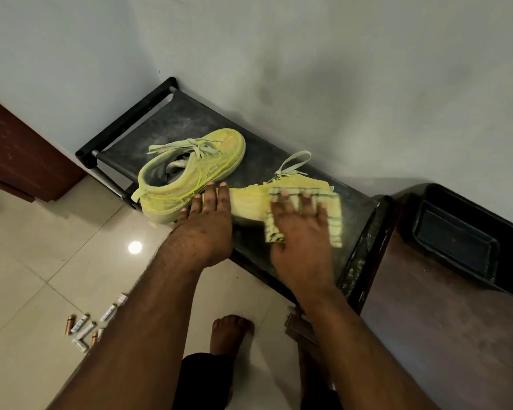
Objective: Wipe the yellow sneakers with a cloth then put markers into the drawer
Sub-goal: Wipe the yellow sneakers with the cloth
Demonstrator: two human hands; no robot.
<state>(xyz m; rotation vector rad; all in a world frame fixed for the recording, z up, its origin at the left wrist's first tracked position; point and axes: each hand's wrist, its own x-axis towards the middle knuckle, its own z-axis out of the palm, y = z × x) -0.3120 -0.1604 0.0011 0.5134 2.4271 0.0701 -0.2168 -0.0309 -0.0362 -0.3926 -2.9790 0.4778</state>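
— Nearest the lens, bottom of the frame?
— Two bare forearms reaching up from the lower edge, plus a bare foot point(230, 329) on pale floor tiles point(36, 255), bottom centre.

— Left hand?
— Left hand point(206, 223), just left of centre, fingers straight and together, fingertips touching the heel end of the right-hand sneaker point(279, 196). Not gripping anything.

— Right hand?
— Right hand point(301, 232), just right of centre, blurred, fingers spread flat, pressing a yellow cloth point(332, 217) onto that same sneaker.

— Where are the shoes?
— Both on a low black rack point(172, 116) against the wall, middle of the frame. Left-hand sneaker point(190, 173) upright, laces loose, opening toward the camera. Other sneaker just right of it, mostly hidden under cloth and hand; a lace loop poking up behind.

— Markers?
— Lower left, on the floor: a small scatter of white markers point(85, 329) lying beside two copper-coloured tubes point(70, 322). Well apart from the rack.

— Anything else?
— Far right: a dark wooden surface point(427, 306) with a black tray point(462, 238) on it. Upper left edge: a reddish-brown door or panel point(15, 149). Grey wall point(308, 54) across the top.
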